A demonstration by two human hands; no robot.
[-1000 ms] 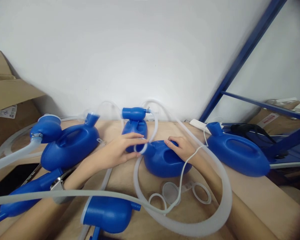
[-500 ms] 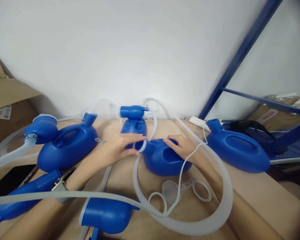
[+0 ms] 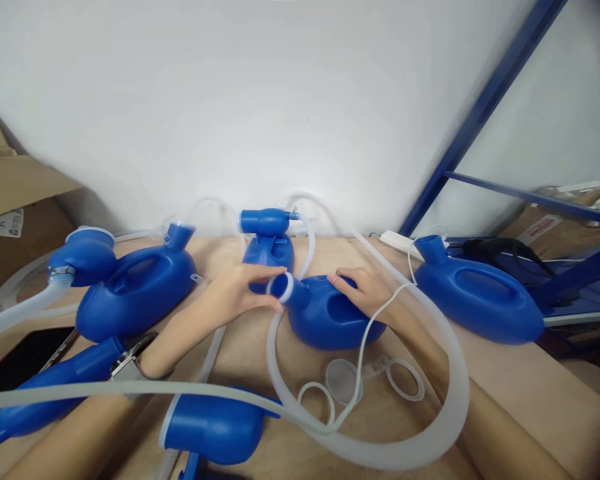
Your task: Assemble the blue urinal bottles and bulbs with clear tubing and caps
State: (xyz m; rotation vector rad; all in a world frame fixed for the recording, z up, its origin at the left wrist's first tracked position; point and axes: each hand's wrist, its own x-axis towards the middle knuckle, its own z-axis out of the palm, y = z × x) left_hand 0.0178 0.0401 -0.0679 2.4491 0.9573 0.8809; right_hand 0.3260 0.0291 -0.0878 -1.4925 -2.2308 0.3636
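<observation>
A blue plastic urinal bottle (image 3: 320, 323) lies on its side in the middle of the table, its neck pointing left toward me. My left hand (image 3: 247, 290) has thumb and fingers at the pale ring (image 3: 289, 288) on the bottle's mouth. On the handle side, my right hand (image 3: 363, 288) grips the same bottle, fingers over its top. In front of it are a clear round cap (image 3: 343, 381) and a translucent loop (image 3: 405, 380) joined by a strap. A clear hose (image 3: 405, 455) curves around the bottle, and a thin white cable (image 3: 367, 327) crosses in front.
More blue urinal bottles stand left (image 3: 145, 300), right (image 3: 480, 303) and behind. A blue funnel piece (image 3: 215, 427) lies near the front. A dark phone (image 3: 25, 360), a cardboard box (image 3: 25, 247), a white power strip (image 3: 397, 243) and a blue metal frame (image 3: 480, 120) surround the workspace.
The bottle's mouth has turned slightly toward me, showing its opening. My left hand has shifted a little, its fingers now at the mouth's rim. My right hand remains on the bottle.
</observation>
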